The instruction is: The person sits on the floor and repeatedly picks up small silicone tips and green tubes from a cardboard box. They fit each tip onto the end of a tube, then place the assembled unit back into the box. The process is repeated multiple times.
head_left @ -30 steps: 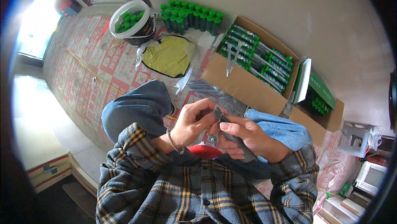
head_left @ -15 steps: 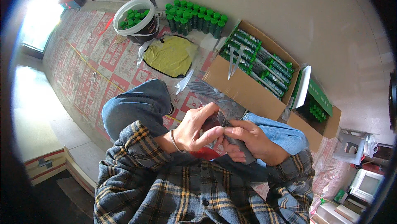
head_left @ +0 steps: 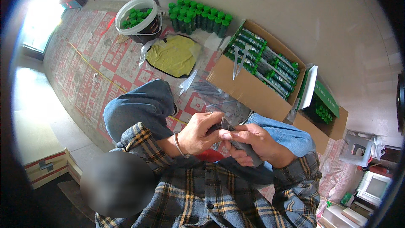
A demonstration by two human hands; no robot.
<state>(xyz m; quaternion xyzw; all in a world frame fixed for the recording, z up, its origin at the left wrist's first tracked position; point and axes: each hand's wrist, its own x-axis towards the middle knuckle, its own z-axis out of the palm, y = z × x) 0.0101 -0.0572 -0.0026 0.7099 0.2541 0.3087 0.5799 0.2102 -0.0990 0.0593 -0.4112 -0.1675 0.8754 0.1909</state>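
Right hand (head_left: pixel 258 144) is closed around a dark grey, elongated object (head_left: pixel 248 152), its thumb laid along the upper part and its fingers curled beneath. That object slants between the hands above the person's lap, with its lower end emerging below the right fingers. Left hand (head_left: pixel 199 133) is bent around the upper end, its thumb reaching across until its tip meets the right thumb. The curled fingers hide much of this area, so I cannot tell whether the left hand is clamped on anything. A thin silver-coloured bangle (head_left: pixel 179 145) circles the left wrist. Below the hands shows part of a bright red object (head_left: pixel 209 155), mostly covered and too hidden to identify.

The person wears a grey, black and yellow plaid shirt (head_left: pixel 211 194) and blue denim jeans (head_left: pixel 137 108), with one knee on each side of the hands. Beyond the right knee stands an open brown cardboard box (head_left: pixel 249 91) packed with green-and-dark tubes (head_left: pixel 272 70); two pale, slender nozzles (head_left: pixel 239 63) hang over its near edge. Just beside it is a smaller brown carton (head_left: pixel 315 133) with green-capped contents. Farther off, a yellow cloth with a black border (head_left: pixel 173 56) lies on a red-and-white printed floor covering (head_left: pixel 114 61), near a black bucket with a white rim (head_left: pixel 145 37) and upright dark cylinders with green caps (head_left: pixel 198 19).
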